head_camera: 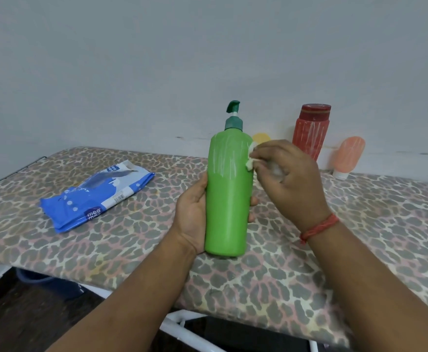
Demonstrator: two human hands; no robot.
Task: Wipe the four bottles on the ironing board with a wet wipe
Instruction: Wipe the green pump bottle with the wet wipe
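Your left hand [191,212] is gripping the tall green plastic pump bottle [229,191] upright, nozzle pointing left; your right hand [288,179] is pinching a crumpled white wet wipe [250,162] against its upper right side.

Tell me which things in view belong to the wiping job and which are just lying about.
Job:
- green pump bottle, held in the left hand
- wet wipe, bunched in the right hand
- red bottle
- peach tube
- yellow item, mostly hidden, maybe the fourth bottle
- wipes pack
- ironing board

Lying about:
- dark tub under the board
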